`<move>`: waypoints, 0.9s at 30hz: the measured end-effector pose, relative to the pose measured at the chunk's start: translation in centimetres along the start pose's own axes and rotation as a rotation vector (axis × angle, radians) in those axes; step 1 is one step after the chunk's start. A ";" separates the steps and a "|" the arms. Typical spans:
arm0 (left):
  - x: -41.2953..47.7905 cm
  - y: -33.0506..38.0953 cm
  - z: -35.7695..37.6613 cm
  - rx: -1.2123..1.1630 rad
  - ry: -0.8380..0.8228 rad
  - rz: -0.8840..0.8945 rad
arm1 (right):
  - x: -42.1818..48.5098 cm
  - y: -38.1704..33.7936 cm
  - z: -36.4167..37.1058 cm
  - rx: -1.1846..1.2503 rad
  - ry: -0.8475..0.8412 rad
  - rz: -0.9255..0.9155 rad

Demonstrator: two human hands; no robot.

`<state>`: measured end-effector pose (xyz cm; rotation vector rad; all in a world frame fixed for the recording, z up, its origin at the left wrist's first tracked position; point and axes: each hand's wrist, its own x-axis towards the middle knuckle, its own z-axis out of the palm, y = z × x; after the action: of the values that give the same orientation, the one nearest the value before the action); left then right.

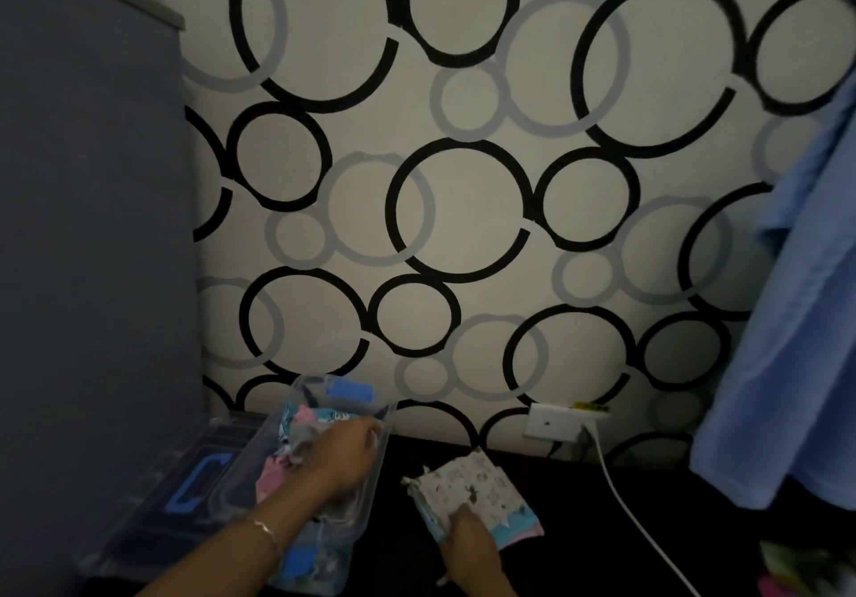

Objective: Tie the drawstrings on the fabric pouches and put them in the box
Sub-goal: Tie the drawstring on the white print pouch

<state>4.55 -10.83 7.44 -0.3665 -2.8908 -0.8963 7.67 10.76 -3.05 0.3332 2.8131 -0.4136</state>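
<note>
The left hand (pixel 345 453) reaches over pouches (pixel 273 476) in the clear box (pixel 370 497) at left, its grip too blurred to tell, while the right hand (pixel 468 545) grips the pouch stack's (pixel 468 480) near edge on the dark bench (pixel 579 531).

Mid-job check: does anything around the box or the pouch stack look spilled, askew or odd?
Nothing looks spilled or damaged. The pouch stack under the right hand is slightly fanned. The lid lies left of the box, and a white cable trails across the table right of the stack, apart from it.
</note>
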 end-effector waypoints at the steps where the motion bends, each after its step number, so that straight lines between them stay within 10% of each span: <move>1: 0.0 0.2 0.2 0.010 0.010 0.009 | -0.1 0.1 0.3 0.035 -0.006 -0.032; 8: -0.2 2.4 1.1 0.137 0.021 0.106 | -1.6 0.4 -4.0 0.326 -0.036 0.010; 15: 0.2 4.8 3.2 -0.086 -0.260 0.170 | -4.0 2.0 -11.7 0.403 0.287 -0.132; 22: 0.3 9.9 4.2 -0.380 -0.061 0.147 | -7.4 4.0 -16.8 0.363 0.405 -0.381; 27: 0.4 9.9 2.6 -0.384 0.012 0.190 | -9.9 5.1 -18.5 0.785 0.258 -0.394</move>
<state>6.62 -1.34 10.82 -0.6483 -2.6037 -1.4071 13.83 19.46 15.71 -0.0367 2.8171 -1.6723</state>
